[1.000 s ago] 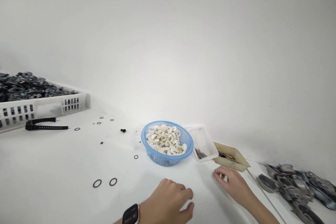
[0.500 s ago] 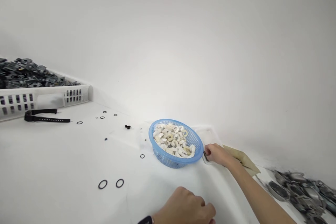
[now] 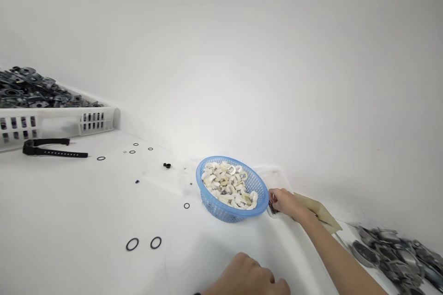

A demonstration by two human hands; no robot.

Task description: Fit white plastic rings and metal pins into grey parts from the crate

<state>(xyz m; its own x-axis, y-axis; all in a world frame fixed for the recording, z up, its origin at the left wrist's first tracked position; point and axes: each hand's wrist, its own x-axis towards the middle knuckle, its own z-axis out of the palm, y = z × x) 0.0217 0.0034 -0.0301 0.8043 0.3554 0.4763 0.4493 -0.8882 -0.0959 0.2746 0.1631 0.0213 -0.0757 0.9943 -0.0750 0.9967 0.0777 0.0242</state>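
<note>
A blue round basket full of white curved plastic pieces stands on the white table. At its right rim my right hand reaches down into a white tray partly behind the basket, fingers pinched together over small dark parts; what they hold is too small to make out. My left hand is at the bottom edge, fingers curled under, in front of the basket; its fingertips and anything in them are hidden.
Black rings and small dark bits lie left of the basket. A black watch lies by a white crate of metal parts. At right are a tan sheet and piled metal parts.
My left hand has moved slightly down and right. The right hand stays at the tray with its fingers shifted a little. The view has shifted slightly.
</note>
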